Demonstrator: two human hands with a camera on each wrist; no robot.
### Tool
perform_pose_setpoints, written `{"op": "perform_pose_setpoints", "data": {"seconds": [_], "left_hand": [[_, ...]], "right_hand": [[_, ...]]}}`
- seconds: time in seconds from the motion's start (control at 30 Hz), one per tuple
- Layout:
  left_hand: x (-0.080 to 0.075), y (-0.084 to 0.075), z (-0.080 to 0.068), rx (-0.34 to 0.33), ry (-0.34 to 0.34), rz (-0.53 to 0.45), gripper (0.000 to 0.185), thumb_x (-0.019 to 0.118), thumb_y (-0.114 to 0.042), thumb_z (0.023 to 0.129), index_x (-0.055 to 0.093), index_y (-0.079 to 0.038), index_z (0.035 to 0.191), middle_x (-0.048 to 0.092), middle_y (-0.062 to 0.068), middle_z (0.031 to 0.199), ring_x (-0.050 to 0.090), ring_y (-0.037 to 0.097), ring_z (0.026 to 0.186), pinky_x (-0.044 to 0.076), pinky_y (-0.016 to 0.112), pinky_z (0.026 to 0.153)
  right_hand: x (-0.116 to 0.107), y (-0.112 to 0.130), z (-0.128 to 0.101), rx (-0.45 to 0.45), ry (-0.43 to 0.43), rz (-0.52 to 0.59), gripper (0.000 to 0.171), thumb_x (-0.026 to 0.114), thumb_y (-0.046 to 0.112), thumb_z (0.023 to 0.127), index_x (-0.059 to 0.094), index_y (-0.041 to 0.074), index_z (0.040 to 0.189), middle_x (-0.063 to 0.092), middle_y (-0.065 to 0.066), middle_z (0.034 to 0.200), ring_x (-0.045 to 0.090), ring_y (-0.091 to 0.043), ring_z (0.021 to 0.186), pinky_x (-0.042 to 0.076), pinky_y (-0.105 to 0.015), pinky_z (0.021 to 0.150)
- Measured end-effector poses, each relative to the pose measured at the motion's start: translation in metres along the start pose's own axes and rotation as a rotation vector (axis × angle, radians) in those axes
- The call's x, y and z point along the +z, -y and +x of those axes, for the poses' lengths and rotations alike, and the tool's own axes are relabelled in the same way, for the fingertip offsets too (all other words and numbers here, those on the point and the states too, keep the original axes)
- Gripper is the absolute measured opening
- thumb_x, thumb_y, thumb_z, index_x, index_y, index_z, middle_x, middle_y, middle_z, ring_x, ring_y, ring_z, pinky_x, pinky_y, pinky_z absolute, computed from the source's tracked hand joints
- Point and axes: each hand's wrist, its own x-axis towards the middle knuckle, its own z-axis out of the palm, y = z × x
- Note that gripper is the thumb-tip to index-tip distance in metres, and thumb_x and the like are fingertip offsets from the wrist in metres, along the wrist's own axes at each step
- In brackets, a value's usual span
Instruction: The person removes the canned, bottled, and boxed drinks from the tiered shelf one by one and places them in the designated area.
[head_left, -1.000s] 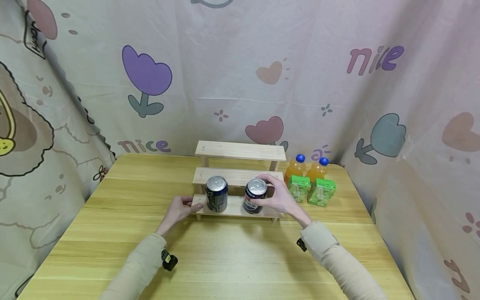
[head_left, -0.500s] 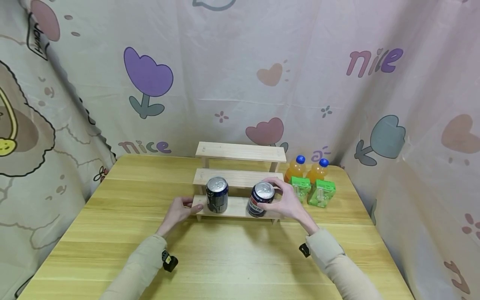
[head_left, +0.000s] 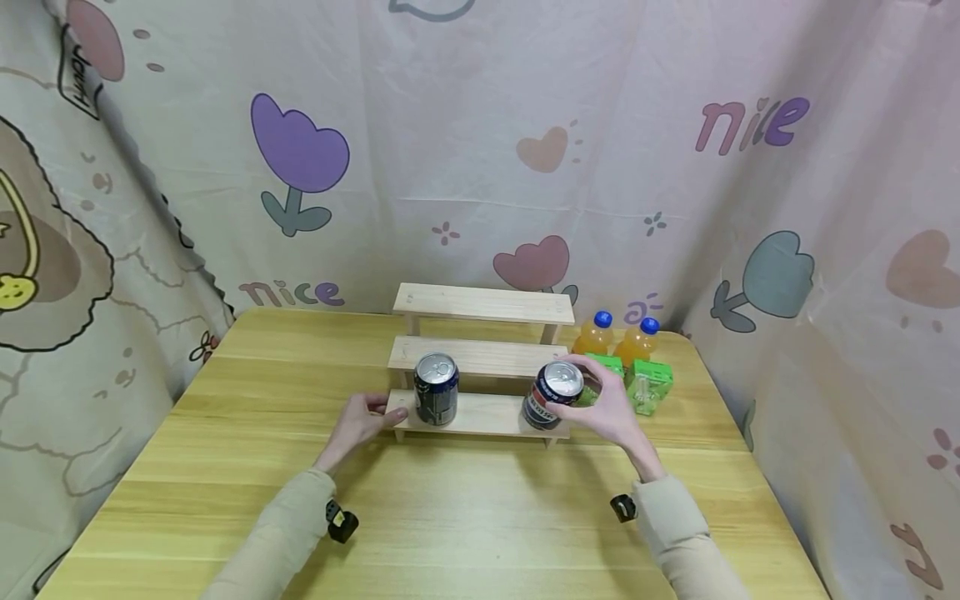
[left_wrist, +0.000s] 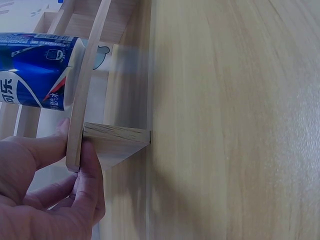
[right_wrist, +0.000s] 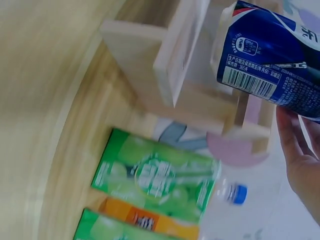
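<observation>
Rightward along the lowest step of the wooden three-step shelf [head_left: 480, 414], the right hand [head_left: 603, 408] has carried a blue cola can [head_left: 552, 396], fingers wrapped round it at the shelf's right end. Only the left wrist view shows the left hand [left_wrist: 47, 192] pinching the board's end [left_wrist: 80, 125] beside a second can [head_left: 436, 399]. Green juice cartons [right_wrist: 157, 182] and orange bottles [head_left: 596, 335] stand just right of the shelf.

The person is wearing long beige sleeves [head_left: 285, 533], with what seems a small black camera strapped under each wrist
</observation>
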Motion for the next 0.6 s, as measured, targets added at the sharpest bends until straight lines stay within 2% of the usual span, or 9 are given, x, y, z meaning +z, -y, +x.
{"op": "perform_pose_setpoints", "data": {"seconds": [0.17, 0.33, 0.6], "left_hand": [[0.000, -0.001, 0.000, 0.000, -0.003, -0.003, 0.041, 0.068, -0.027, 0.077, 0.060, 0.001, 0.106, 0.066, 0.014, 0.094, 0.060, 0.016, 0.077, 0.048, 0.024, 0.067], [0.000, 0.000, 0.000, -0.007, 0.002, -0.012, 0.043, 0.068, -0.028, 0.077, 0.060, 0.001, 0.108, 0.066, 0.014, 0.095, 0.060, 0.015, 0.078, 0.048, 0.024, 0.067], [0.000, -0.001, -0.001, -0.003, 0.001, -0.013, 0.040, 0.068, -0.027, 0.077, 0.061, 0.000, 0.106, 0.066, 0.013, 0.093, 0.060, 0.015, 0.076, 0.048, 0.024, 0.065]], "right_hand": [[-0.014, -0.012, -0.006, -0.004, -0.057, 0.005, 0.063, 0.080, 0.011, 0.062, 0.051, 0.006, 0.117, 0.057, -0.008, 0.114, 0.053, -0.009, 0.103, 0.043, -0.016, 0.090], [-0.028, -0.023, -0.014, 0.011, -0.096, -0.007, 0.063, 0.080, 0.010, 0.063, 0.050, 0.005, 0.118, 0.056, -0.009, 0.114, 0.051, 0.000, 0.102, 0.042, -0.011, 0.087], [-0.051, -0.041, -0.028, 0.052, -0.141, -0.035, 0.065, 0.079, 0.007, 0.063, 0.049, 0.003, 0.120, 0.053, -0.011, 0.116, 0.049, 0.003, 0.102, 0.039, -0.006, 0.088]]}}
